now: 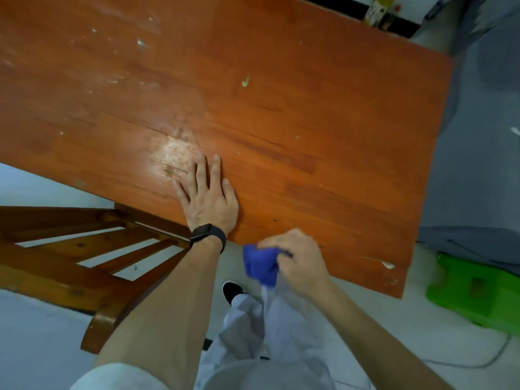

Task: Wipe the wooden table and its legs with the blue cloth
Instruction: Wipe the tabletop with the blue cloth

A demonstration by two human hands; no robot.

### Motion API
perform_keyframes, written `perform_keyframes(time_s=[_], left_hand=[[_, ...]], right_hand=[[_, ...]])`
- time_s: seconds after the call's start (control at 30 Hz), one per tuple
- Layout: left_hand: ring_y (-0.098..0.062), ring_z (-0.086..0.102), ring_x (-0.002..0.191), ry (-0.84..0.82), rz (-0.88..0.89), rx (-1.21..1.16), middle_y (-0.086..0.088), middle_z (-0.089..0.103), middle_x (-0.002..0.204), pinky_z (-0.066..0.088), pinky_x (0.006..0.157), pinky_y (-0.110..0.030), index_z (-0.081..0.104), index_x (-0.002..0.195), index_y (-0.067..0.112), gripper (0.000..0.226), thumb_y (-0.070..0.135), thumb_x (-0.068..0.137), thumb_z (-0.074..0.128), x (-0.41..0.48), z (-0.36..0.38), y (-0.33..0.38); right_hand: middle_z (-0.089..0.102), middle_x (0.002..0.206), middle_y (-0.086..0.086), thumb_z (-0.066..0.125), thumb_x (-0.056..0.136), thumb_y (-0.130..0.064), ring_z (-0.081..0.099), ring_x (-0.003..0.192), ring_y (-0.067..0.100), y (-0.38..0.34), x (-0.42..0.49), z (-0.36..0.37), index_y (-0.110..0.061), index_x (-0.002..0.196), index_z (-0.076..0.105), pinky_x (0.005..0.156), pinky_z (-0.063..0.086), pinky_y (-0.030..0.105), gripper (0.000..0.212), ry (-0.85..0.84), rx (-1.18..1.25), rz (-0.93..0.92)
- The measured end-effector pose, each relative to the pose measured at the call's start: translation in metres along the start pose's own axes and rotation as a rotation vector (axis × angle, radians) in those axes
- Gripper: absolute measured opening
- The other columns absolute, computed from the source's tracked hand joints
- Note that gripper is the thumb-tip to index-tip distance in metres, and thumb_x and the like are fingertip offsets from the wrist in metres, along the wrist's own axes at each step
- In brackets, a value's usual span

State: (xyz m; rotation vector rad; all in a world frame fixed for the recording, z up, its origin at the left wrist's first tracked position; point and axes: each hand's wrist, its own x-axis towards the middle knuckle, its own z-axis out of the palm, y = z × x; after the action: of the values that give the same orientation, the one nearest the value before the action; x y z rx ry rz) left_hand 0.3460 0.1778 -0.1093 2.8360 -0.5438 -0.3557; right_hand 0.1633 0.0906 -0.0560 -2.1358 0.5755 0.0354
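Left hand [206, 198] lies flat on the wooden table [281, 108], fingers spread toward 12 o'clock. Right hand [298, 260] — at the near edge — grips the bunched blue cloth [259, 264].

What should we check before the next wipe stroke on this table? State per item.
1. Cloth gripped: ok. The right hand holds the blue cloth bunched at the table's near edge.
2. Cloth touching the wood: cannot tell, the cloth is blurred there.
3. Brace: ok. The left hand lies flat, fingers straight, on the wooden table.
4. Top clean: not ok. A yellowish crumb and pale smears show farther out.
5. Legs wiped: cannot tell, they are hidden under the top.
6. Leg access on the left: likely not ok, the wooden chair stands close against that edge.
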Motion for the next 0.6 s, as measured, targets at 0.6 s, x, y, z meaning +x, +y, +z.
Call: perform_keyframes(time_s=[0.6], left_hand=[[-0.016, -0.006, 0.153, -0.011, -0.025, -0.039, 0.006, 0.001, 0.167, -0.005, 0.122, -0.055, 0.011, 0.157, 0.04, 0.064, 0.052, 0.097, 0.032, 0.003, -0.003, 0.001]], right_hand=[[0.068, 0.112, -0.019, 0.047, 0.065, -0.009, 0.06, 0.103, 0.013, 0.022, 0.035, -0.04, -0.027, 0.109, 0.075, 0.096, 0.045, 0.03, 0.055, 0.22, -0.069, 0.092]])
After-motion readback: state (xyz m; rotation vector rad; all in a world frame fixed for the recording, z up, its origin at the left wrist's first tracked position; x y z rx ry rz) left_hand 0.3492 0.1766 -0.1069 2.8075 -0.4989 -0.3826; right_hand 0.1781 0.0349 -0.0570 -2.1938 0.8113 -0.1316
